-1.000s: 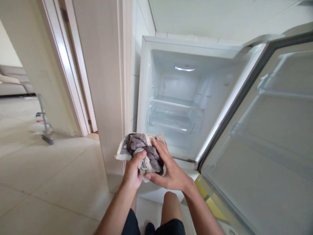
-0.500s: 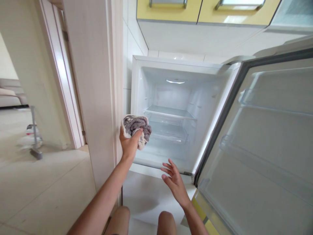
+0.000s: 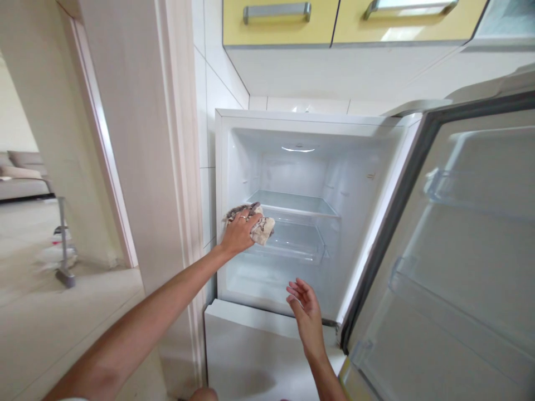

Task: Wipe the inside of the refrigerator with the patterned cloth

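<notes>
My left hand (image 3: 239,234) grips a crumpled grey-and-cream cloth (image 3: 263,229) at the left side of the open fridge (image 3: 301,121). The palm faces down and the cloth bulges out past the fingers; whether it presses on the inner wall I cannot tell. My right hand (image 3: 307,312) hangs in front of the fridge's lower front edge, fingers apart and slightly curled, holding nothing. Inside the fridge are a glass shelf (image 3: 292,204) and, below it, a clear drawer or tray (image 3: 288,245).
The fridge door (image 3: 460,239) stands swung out on the right, with clear door shelves. Yellow cabinets (image 3: 280,30) hang above. A door frame (image 3: 175,167) rises close on the left. Beyond it are a broom or dustpan handle (image 3: 63,239) and a sofa (image 3: 25,172).
My left hand has turned palm down and moved right with the cloth, into the fridge opening. My right hand has shifted slightly right and lower in the picture. The view has tilted a little upward.
</notes>
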Motion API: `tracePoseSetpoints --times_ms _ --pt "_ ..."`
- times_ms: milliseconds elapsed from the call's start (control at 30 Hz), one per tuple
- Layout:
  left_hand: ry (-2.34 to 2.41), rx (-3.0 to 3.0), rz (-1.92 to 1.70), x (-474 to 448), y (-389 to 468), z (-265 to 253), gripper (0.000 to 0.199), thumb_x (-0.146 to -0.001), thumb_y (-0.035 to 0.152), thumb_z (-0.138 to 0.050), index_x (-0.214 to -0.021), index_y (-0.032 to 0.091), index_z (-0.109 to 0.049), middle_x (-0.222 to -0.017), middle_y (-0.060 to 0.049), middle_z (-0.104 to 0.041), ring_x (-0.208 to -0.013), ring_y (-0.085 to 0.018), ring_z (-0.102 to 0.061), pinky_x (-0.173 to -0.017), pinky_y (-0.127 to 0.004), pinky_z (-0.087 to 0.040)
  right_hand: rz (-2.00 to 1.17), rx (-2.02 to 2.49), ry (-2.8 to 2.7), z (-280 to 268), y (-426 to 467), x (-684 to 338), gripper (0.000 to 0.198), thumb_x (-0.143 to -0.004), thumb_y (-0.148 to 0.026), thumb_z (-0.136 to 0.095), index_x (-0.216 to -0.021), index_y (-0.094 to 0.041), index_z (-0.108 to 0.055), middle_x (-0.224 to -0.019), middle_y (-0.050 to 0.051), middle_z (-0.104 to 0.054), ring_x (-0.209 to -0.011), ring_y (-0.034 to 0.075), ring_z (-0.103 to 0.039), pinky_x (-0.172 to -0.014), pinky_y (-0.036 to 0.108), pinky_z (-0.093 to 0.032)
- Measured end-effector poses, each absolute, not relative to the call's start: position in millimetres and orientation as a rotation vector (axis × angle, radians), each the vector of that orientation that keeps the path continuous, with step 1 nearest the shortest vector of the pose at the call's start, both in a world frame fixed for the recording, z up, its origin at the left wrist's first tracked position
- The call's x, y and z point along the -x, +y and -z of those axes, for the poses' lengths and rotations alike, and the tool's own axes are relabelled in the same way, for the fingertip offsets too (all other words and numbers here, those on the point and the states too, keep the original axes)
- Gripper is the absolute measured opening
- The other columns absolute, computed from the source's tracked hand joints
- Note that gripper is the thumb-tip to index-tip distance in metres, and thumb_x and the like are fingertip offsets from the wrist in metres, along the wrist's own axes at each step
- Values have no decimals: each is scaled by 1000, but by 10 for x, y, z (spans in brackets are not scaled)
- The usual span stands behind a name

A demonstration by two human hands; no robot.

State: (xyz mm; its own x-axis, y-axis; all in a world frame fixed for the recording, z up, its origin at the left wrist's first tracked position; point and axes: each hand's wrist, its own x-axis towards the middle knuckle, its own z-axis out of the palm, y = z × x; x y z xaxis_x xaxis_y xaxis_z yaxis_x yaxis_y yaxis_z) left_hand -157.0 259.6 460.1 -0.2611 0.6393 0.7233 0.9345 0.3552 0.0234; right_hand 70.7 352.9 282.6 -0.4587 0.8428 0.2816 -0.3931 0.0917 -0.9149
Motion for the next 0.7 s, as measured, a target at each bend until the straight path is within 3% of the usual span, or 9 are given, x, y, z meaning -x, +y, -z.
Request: tracePoseSetpoints --times_ms 133,267,500,700 --pt "-2071 1346 349 1779 2767 -4657 48 -96 32 -57 -143 24 -60 -146 -19 -57 -133 -36 -54 -101 -48 -53 -1575 604 -1323 -2786 3800 -591 62 -66 -57 -81 -114 -22 -67 -118 14 -75 -107 29 -72 -99 47 -56" --pt "-2096 1433 121 1969 2926 -4684 49 -97 29 -53 -145 24 -58 -150 -19 -55 -136 -38 -52 -96 -49 -54 -1552 698 -1396 -2580 4002 -526 55 -65 -60 -78 -104 -21 -72 -113 13 -76 -104 29 -72 -101 48 -55" --pt "-2166 1497 -14 2235 3269 -4681 53 -85 17 -64 -138 19 -63 -130 -20 -66 -116 -37 -65 -89 -47 -56 -1458 798 -1512 -2320 4271 -474 52 -64 -60 -72 -95 -19 -77 -105 14 -79 -101 31 -74 -100 47 -56" --pt "-2201 1491 -71 2367 3532 -4597 53 -87 11 -58 -140 18 -61 -132 -24 -64 -123 -39 -61 -88 -47 -55 -1363 806 -1542 -2151 4406 -469 47 -69 -58 -71 -96 -20 -76 -103 13 -79 -96 30 -75 -89 44 -61"
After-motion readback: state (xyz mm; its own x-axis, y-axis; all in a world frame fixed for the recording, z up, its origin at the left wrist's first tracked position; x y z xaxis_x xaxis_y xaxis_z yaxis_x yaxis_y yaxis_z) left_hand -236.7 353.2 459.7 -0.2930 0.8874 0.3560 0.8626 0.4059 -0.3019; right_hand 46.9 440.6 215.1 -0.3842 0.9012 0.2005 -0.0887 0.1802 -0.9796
